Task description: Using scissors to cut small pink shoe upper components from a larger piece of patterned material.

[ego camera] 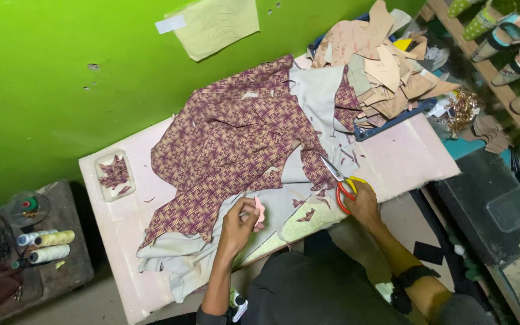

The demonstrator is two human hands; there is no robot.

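Pinched in my left hand (239, 219) is a small pink piece (260, 212), low on the patterned cloth (230, 144). Gripping red-handled scissors (339, 179), my right hand (363, 201) rests at the cloth's edge. Farther back sits a pile of cut shapes (380, 66).

head camera looks steeply down; table (121, 216) fairly near

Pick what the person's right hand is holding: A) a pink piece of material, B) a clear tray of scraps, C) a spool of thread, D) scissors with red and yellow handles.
D: the right hand grips the scissors by their red and yellow handles, blades pointing toward the patterned fabric.
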